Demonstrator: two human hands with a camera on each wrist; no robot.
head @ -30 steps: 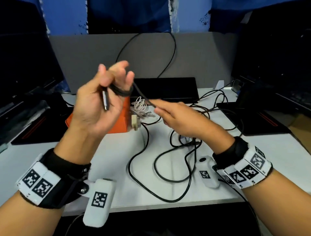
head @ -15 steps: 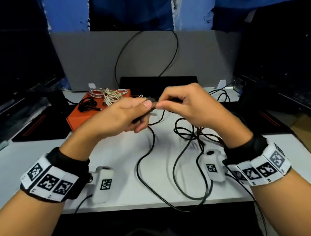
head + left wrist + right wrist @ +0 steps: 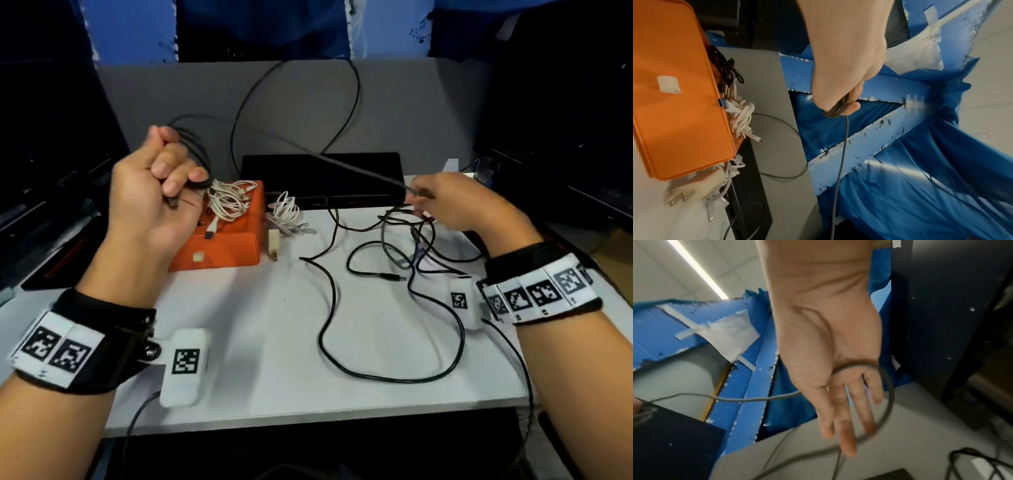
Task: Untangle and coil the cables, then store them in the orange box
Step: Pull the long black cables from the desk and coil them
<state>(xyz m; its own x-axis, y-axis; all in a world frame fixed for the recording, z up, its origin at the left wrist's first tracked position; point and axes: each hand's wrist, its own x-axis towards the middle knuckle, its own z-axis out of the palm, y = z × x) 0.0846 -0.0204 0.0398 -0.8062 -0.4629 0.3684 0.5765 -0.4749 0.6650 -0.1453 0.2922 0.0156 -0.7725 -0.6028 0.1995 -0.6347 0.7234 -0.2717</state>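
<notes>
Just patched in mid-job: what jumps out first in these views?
A dark cable is stretched taut in the air between the two hands: the left hand, raised at left, grips a few coiled loops of it, and the right hand at right guides it through loose fingers. Next comes the orange box under the left hand, with white cables heaped on it, then the loose black cables sprawled over the white table.
</notes>
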